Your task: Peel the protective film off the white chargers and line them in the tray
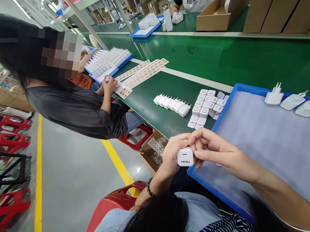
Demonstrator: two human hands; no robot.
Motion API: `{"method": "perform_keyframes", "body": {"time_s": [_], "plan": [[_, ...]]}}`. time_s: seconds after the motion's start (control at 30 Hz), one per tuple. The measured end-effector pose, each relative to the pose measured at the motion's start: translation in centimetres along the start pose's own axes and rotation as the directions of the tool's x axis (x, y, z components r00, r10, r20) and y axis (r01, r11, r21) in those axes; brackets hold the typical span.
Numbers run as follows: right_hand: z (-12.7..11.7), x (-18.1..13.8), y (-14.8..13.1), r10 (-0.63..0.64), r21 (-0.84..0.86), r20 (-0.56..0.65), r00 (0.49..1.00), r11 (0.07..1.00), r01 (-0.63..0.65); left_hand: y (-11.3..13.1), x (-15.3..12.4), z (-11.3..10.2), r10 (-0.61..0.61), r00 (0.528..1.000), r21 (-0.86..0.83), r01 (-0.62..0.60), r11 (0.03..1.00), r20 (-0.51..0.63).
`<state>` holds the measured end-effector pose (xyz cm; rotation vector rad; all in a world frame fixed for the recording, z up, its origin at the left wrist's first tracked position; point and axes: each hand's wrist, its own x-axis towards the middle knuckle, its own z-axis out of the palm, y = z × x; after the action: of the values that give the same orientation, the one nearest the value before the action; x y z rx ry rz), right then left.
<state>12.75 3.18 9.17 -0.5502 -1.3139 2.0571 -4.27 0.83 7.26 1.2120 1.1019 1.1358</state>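
Observation:
A white wall charger (pixel 185 157) with a port slot and printed lettering on its face is held in front of my body. My left hand (pixel 173 150) is closed around it from the left. From the right, my right hand (pixel 221 150) has its fingers bent against the charger's upper edge, thumb and fingertips touching it. The charger's prongs are out of sight. Just beyond my hands, white chargers (pixel 202 107) stand in stacked rows on the green table (pixel 142 104). Another row of chargers (pixel 171 104) lies there with prongs up.
A blue-rimmed tray (pixel 224 107) with a pale liner lies at my right, several chargers (pixel 292 100) along its far edge. On the left a co-worker (pixel 86 101) sits by label sheets (pixel 140 76) and a full tray (pixel 124 66). Across the green belt (pixel 211 56) stand cardboard boxes (pixel 214 19).

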Motion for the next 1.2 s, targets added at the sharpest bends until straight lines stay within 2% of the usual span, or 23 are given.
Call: {"method": "perform_keyframes", "body": {"time_s": [0.13, 0.27, 0.4, 0.53, 0.6, 0.7, 0.87, 0.97, 1.03, 1.1, 1.2], "plan": [[0.0, -0.2, -0.4, 0.015, -0.064, -0.013, 1.0, 0.998, -0.015, 0.2, -0.1, 0.0, 0.064, 0.998, 0.071, -0.064, 0.995, 0.005], [0.5, -0.2, -0.3, 0.033, -0.029, -0.078, 0.996, 0.999, -0.035, 0.2, -0.4, 0.3, -0.031, 1.0, -0.055, 0.031, 0.998, 0.001], [0.9, 0.0, 0.2, 0.019, 0.028, -0.131, 0.991, 0.999, -0.016, 0.1, -0.8, 0.3, -0.062, 0.998, -0.094, 0.06, 0.994, -0.013], [1.1, 0.0, 0.6, -0.036, 0.062, -0.141, 0.989, 0.997, 0.045, 0.3, -1.2, 0.4, -0.114, 0.992, -0.195, 0.123, 0.973, 0.055], [1.3, -0.1, 0.7, -0.054, 0.046, -0.149, 0.987, 0.997, 0.062, 0.5, -1.3, 0.5, -0.103, 0.993, -0.197, 0.112, 0.974, 0.056], [1.7, -0.2, 0.9, -0.093, -0.049, -0.207, 0.974, 0.995, 0.084, 0.8, -1.4, 0.5, -0.069, 0.997, -0.132, 0.071, 0.989, 0.021], [2.1, -0.1, 1.2, -0.122, -0.154, -0.232, 0.965, 0.984, 0.087, 0.8, -1.2, 0.8, -0.028, 0.999, -0.051, 0.027, 0.998, -0.018], [1.9, 0.1, 1.2, -0.199, -0.367, -0.25, 0.948, 0.925, 0.098, 1.0, -0.8, 0.9, -0.005, 0.998, 0.04, 0.007, 0.999, -0.056], [1.7, 0.2, 1.1, -0.22, -0.481, -0.198, 0.955, 0.871, 0.101, 1.1, -0.5, 1.0, -0.009, 0.997, 0.122, 0.019, 0.992, -0.079], [1.6, 0.4, 1.1, -0.199, -0.521, -0.162, 0.967, 0.849, 0.088, 0.9, -0.4, 0.9, -0.026, 0.996, 0.152, 0.039, 0.988, -0.089], [1.7, 0.7, 1.6, -0.188, -0.519, -0.213, 0.959, 0.853, 0.051, 0.0, -0.5, 0.8, -0.007, 0.994, 0.111, 0.019, 0.994, -0.105]]}}
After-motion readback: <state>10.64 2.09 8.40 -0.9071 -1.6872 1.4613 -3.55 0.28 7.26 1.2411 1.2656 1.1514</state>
